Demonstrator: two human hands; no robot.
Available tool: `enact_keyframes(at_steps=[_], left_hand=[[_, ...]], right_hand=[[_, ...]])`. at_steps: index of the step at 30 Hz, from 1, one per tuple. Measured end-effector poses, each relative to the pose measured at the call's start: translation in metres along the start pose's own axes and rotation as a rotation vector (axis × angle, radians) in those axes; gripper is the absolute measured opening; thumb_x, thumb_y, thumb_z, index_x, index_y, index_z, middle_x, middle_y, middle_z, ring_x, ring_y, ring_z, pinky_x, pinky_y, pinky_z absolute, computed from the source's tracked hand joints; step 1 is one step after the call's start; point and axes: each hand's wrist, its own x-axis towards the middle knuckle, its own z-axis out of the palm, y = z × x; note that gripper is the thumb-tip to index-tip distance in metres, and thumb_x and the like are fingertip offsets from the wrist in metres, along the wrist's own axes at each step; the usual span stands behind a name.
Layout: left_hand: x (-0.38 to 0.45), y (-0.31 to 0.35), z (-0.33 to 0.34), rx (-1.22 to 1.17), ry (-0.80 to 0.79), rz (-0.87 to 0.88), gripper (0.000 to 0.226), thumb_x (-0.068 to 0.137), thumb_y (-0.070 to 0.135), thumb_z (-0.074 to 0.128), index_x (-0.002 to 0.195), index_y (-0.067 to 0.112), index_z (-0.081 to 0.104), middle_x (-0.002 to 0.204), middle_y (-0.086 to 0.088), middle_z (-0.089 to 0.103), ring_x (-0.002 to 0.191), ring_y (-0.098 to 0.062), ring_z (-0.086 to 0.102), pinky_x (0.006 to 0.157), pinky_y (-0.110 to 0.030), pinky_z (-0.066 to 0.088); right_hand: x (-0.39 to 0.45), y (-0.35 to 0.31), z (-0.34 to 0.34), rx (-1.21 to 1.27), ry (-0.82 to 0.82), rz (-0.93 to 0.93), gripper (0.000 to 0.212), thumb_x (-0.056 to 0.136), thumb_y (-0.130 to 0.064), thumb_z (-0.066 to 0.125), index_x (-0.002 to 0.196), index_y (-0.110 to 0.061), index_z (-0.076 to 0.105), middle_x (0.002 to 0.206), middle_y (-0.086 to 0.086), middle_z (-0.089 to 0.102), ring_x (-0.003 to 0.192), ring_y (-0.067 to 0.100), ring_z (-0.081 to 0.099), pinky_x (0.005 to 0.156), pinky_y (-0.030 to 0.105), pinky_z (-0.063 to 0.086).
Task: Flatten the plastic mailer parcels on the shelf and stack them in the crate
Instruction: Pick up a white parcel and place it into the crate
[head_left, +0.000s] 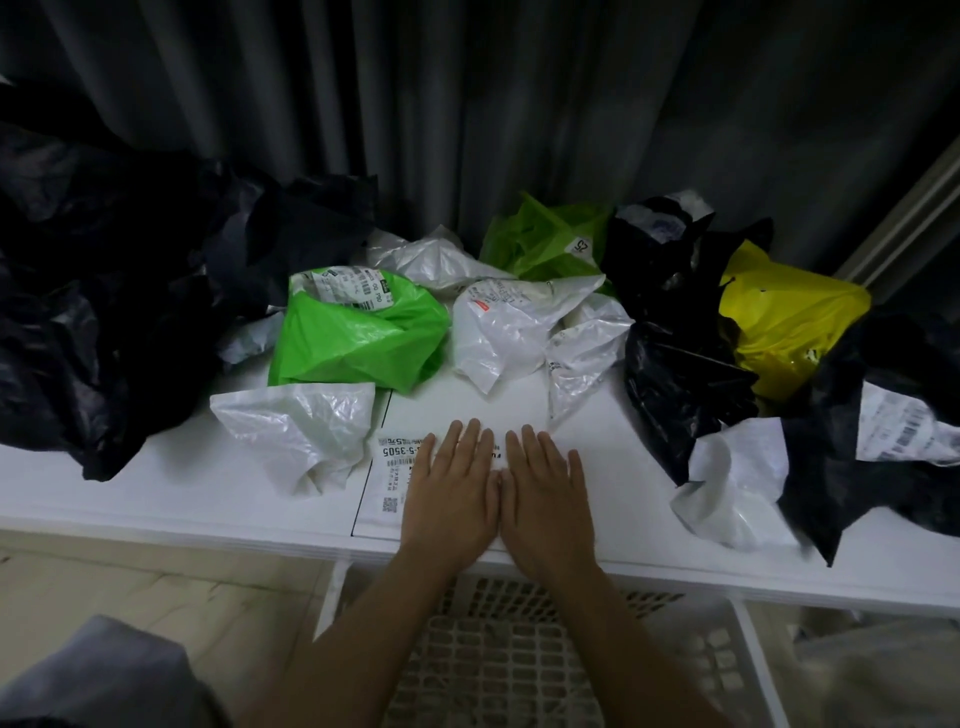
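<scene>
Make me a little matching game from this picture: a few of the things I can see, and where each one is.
Things:
1. bright green mailer
2. yellow mailer
3. flat white mailer
4. white crate

Places:
A. under both hands
B. below the shelf edge
C. far right, among black bags
D. left of centre, behind a crumpled white bag

Pairs: 1-D, 2-C, 3-A, 4-B

— What sort of premises?
— I log a home storage corner: a white shelf (156, 483) heaped with crumpled mailer parcels (358, 332), grey curtain (467, 104) behind, plastic crate (498, 649) below.
</scene>
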Motion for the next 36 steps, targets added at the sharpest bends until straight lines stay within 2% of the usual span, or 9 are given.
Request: enact_keyframes(at_steps=[10, 15, 18, 21, 25, 27, 30, 33, 36], left_hand=[[0.004, -0.003, 0.006, 0.013, -0.045, -0.019, 0.054, 0.095, 0.036, 0.026, 0.133, 0.012, 0.056, 0.137, -0.008, 0.055, 0.130, -0.027, 0.049, 0.107, -0.047, 0.019], [0.002, 0.003, -0.014, 0.007, -0.159, -0.007, 0.082, 0.081, 0.047, -0.015, 0.153, 0.019, 0.011, 0.161, -0.001, 0.006, 0.148, -0.019, 0.001, 0.115, -0.042, -0.011], [0.008, -0.003, -0.014, 0.001, -0.250, -0.032, 0.068, 0.091, 0.046, -0.009, 0.153, 0.021, 0.000, 0.161, 0.000, -0.005, 0.148, -0.017, -0.009, 0.116, -0.042, -0.012], [0.002, 0.000, -0.017, 0.019, -0.248, -0.065, 0.074, 0.086, 0.050, -0.014, 0.153, 0.023, -0.002, 0.161, -0.001, -0.007, 0.147, -0.021, -0.011, 0.116, -0.047, -0.011], [0.004, 0.010, -0.027, 0.047, -0.236, -0.154, 0.062, 0.096, 0.048, -0.005, 0.153, 0.024, 0.000, 0.161, -0.006, -0.008, 0.147, -0.025, -0.012, 0.115, -0.055, -0.008], [0.004, 0.018, -0.034, 0.031, -0.211, -0.157, 0.054, 0.102, 0.043, 0.008, 0.153, 0.025, 0.004, 0.161, -0.007, -0.005, 0.147, -0.026, -0.009, 0.116, -0.055, -0.004], [0.001, 0.025, -0.038, 0.005, -0.167, -0.117, 0.077, 0.086, 0.062, -0.013, 0.152, 0.031, 0.011, 0.161, -0.007, -0.001, 0.148, -0.026, -0.006, 0.115, -0.057, 0.000], [-0.003, 0.030, -0.035, 0.014, -0.229, -0.031, 0.114, 0.053, 0.082, -0.032, 0.151, 0.039, 0.006, 0.161, -0.003, -0.008, 0.147, -0.027, -0.012, 0.111, -0.062, -0.001], [-0.005, 0.033, -0.033, 0.047, -0.273, -0.011, 0.123, 0.042, 0.090, -0.029, 0.150, 0.040, -0.001, 0.160, -0.002, -0.014, 0.145, -0.029, -0.019, 0.109, -0.067, -0.004]], right_hand=[[0.005, 0.003, 0.003, -0.031, -0.021, 0.001, 0.072, 0.090, -0.043, -0.006, 0.151, -0.019, 0.023, 0.158, 0.007, 0.022, 0.146, 0.022, 0.019, 0.116, 0.044, 0.002], [0.000, 0.001, -0.011, -0.053, -0.077, -0.007, 0.083, 0.079, -0.045, -0.022, 0.154, -0.024, 0.006, 0.161, 0.003, 0.004, 0.148, 0.018, 0.001, 0.118, 0.043, -0.005], [0.006, 0.000, -0.011, -0.061, -0.138, 0.017, 0.087, 0.074, -0.047, -0.025, 0.153, -0.026, 0.003, 0.162, 0.003, 0.001, 0.148, 0.019, -0.002, 0.117, 0.045, -0.006], [-0.007, -0.001, -0.027, -0.012, -0.112, 0.015, 0.085, 0.077, -0.049, -0.014, 0.152, -0.024, 0.018, 0.160, 0.008, 0.011, 0.148, 0.024, 0.006, 0.117, 0.048, 0.002], [-0.027, 0.017, -0.050, 0.137, 0.291, -0.017, 0.048, 0.090, -0.033, 0.034, 0.124, -0.012, 0.061, 0.136, 0.017, 0.052, 0.125, 0.034, 0.047, 0.103, 0.048, 0.040], [-0.041, 0.041, -0.063, 0.173, 0.478, 0.050, 0.040, 0.089, -0.032, 0.043, 0.117, -0.013, 0.064, 0.130, 0.015, 0.055, 0.118, 0.032, 0.048, 0.095, 0.046, 0.044], [-0.056, 0.074, -0.080, 0.174, 0.613, 0.272, 0.041, 0.087, -0.033, 0.060, 0.123, -0.014, 0.058, 0.136, 0.016, 0.047, 0.122, 0.034, 0.039, 0.093, 0.051, 0.039], [-0.059, 0.098, -0.087, 0.195, 0.515, 0.595, 0.076, 0.080, -0.040, 0.073, 0.142, -0.012, 0.040, 0.148, 0.020, 0.031, 0.130, 0.041, 0.031, 0.098, 0.057, 0.032], [-0.054, 0.109, -0.083, 0.192, 0.363, 0.745, 0.098, 0.074, -0.048, 0.076, 0.150, -0.014, 0.023, 0.151, 0.019, 0.025, 0.131, 0.041, 0.033, 0.102, 0.055, 0.030]])
